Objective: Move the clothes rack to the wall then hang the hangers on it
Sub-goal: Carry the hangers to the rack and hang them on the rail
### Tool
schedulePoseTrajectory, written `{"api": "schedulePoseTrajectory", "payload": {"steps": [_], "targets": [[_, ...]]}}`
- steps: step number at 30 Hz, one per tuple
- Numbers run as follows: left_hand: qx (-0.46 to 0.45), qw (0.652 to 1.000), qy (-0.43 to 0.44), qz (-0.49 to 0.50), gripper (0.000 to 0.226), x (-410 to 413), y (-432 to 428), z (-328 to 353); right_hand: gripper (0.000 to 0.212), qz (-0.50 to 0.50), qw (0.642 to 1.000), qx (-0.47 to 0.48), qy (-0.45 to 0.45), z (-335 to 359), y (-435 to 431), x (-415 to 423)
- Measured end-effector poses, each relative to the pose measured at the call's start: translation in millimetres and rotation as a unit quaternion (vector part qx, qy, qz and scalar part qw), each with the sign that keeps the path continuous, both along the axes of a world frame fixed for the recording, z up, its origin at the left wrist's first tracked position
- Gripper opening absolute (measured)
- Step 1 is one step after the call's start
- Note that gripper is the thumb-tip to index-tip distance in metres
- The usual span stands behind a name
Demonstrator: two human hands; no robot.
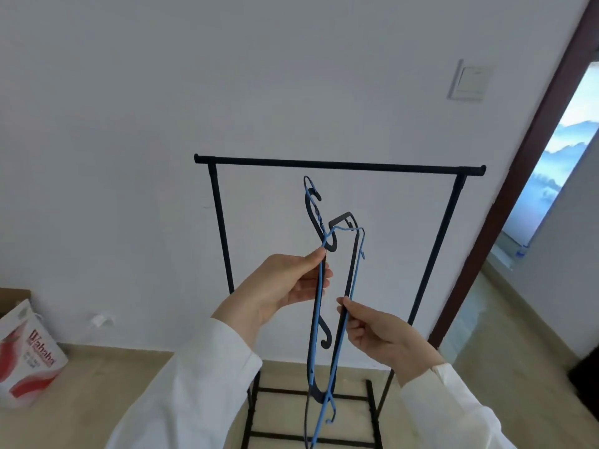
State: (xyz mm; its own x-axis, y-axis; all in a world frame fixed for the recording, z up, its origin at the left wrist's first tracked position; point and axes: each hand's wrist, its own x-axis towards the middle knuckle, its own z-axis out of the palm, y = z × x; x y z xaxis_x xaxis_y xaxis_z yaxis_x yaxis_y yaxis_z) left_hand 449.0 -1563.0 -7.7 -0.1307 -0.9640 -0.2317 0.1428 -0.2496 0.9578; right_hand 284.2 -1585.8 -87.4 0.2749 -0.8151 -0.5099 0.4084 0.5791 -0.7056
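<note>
Tangling worries me: my left hand [285, 283] pinches the blue hanger [319, 306], my right hand [379, 332] pinches the black hanger [348, 280], hooks interlocked below the rack's bar [340, 165].

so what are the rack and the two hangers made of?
Rack: looks like matte black painted metal tube, thin and straight. Blue hanger: likely coated wire, going by the twisted neck. Black hanger: probably moulded plastic, flat and broad with curled ends. All hedged.
</note>
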Motion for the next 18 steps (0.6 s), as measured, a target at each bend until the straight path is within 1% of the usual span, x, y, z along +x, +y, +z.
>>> {"api": "schedulePoseTrajectory", "payload": {"steps": [5,8,18], "targets": [[0.021,0.999,0.022,-0.01,0.027,-2.5,-44.3,7.5,0.01,-0.002,1.0,0.007,-0.007,5.8,-39.5,-1.9],[0.015,0.999,0.025,-0.018,0.026,-6.6,-64.8,13.0,0.01,0.002,1.0,0.008,-0.016,9.7,-62.5,-6.2],[-0.019,0.999,0.028,0.027,0.025,-24.0,-128.6,44.3,0.013,0.035,0.999,0.002,-0.042,36.3,-138.2,-13.2]]}}
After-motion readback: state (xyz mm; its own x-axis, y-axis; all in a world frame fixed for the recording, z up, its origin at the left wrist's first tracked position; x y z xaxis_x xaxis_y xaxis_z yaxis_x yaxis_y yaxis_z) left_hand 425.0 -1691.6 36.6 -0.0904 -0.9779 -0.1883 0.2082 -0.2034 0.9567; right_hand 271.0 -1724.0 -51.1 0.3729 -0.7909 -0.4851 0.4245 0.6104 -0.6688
